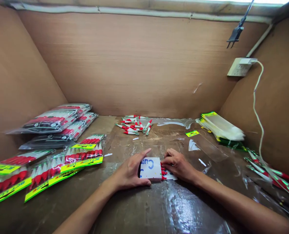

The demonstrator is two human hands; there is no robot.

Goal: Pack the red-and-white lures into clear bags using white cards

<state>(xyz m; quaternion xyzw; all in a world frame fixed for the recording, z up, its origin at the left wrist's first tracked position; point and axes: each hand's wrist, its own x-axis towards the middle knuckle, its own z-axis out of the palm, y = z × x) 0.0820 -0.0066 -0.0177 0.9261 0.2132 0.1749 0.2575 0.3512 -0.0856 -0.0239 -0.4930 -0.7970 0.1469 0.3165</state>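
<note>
My left hand (130, 171) is curled around the left end of a small white box (151, 167) with blue lettering, thumb along its near side and fingers behind. Red-and-white squid lures (163, 173) stick out of the box's right end, together with something flat and white beneath them. My right hand (177, 165) is closed in a pinch at these lures, its fingertips against their red parts; how many it grips is hidden. Beyond the hands, a loose pile of red-and-white lures (136, 125) lies near the back wall.
Packed lure bags (83, 151) with yellow labels lie at left, before a stack of larger bags (54, 120). Empty clear pouches (220, 126) sit back right. More lures (268, 170) lie under a white cable (255, 97). A black plug (235, 34) hangs overhead.
</note>
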